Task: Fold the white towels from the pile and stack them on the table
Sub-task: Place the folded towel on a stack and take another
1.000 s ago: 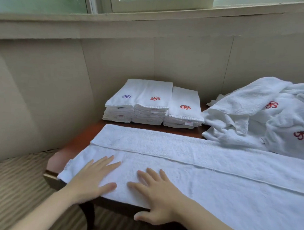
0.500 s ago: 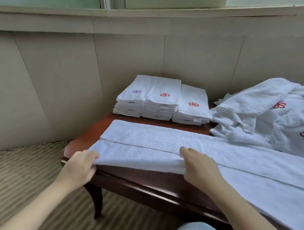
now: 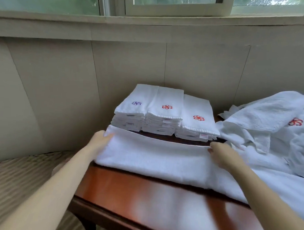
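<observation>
A long white towel (image 3: 156,157) lies across the brown wooden table (image 3: 143,193), its near edge folded over to the far side. My left hand (image 3: 100,142) grips the towel's far left corner. My right hand (image 3: 221,153) pinches the same folded edge further right. Behind the towel stand three stacks of folded white towels (image 3: 165,113) with flower emblems. The pile of unfolded white towels (image 3: 274,124) sits at the right.
A beige panelled wall and a window sill rise close behind the table. Striped carpet (image 3: 17,181) covers the floor at the left, below the table's edge.
Both hands went from lying flat on the towel to gripping its near edge, then carried that edge away from me, over to the far side. The table's front strip is now bare.
</observation>
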